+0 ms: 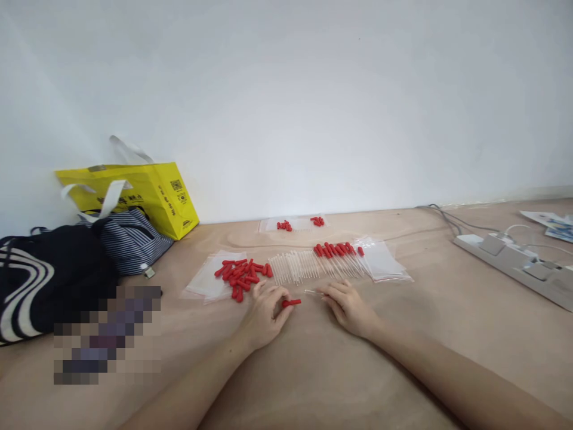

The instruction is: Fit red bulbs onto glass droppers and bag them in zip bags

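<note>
Between the thumb and finger of my left hand (pixel 267 313) is a red rubber dropper bulb (pixel 292 303), its narrow neck pointing right. My right hand (pixel 347 306) pinches a thin clear dropper tube (pixel 310 291), whose tip points left toward the bulb; the two are apart. Beyond my left hand lies a loose pile of red bulbs (pixel 242 276) on clear plastic bags (pixel 197 283). A row of clear tubes (pixel 293 267) lies in the middle. To its right, several tubes carry red bulbs (pixel 335 249) at their far ends.
More clear bags (pixel 382 260) lie right of the row. Against the wall sits a bag with small red bulbs (pixel 284 226). At left stand a yellow bag (pixel 176 200), a striped pouch (pixel 129 242) and a black bag (pixel 67 280). A power strip (pixel 505 263) lies at right.
</note>
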`<state>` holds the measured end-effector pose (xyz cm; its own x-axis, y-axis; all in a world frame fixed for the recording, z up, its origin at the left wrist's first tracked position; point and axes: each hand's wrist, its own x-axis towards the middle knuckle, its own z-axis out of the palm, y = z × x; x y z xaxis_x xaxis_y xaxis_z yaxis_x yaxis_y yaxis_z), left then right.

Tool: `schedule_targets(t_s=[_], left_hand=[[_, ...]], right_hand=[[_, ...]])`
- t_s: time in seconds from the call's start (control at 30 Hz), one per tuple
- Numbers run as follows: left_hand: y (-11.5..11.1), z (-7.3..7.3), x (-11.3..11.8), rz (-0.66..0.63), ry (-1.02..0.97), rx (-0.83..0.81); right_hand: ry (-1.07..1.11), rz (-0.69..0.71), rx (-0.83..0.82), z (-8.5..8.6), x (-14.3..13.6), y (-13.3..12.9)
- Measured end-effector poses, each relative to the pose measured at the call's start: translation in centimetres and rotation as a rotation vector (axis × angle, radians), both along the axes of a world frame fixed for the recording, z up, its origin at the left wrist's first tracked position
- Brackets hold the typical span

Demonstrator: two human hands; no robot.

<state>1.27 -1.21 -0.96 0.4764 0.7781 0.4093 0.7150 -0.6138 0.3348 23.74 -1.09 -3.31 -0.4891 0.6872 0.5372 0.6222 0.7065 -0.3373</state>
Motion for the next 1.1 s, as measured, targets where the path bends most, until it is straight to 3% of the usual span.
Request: schedule_targets(t_s=[0.5, 0.63, 0.83, 1.1], left_hand=[[0.0, -0.3, 0.7, 0.073, -0.086, -0.015], [-0.1, -0.5, 1.3, 0.14, -0.202, -0.101], [0.0, -1.1, 1.6, 0.14, -0.446, -0.204], [-0.6, -0.3, 1.4, 0.128, -0.193, -0.043]], right_hand=[[0.003, 0.019, 0.035, 0.5, -1.6, -0.7], [0.03, 0.035, 0.064, 0.3, -2.3, -1.1], [0.017, 0.017, 0.103, 0.5, -3.2, -1.5], [-0.092, -0.002, 0.205, 1.4, -1.6, -0.9]])
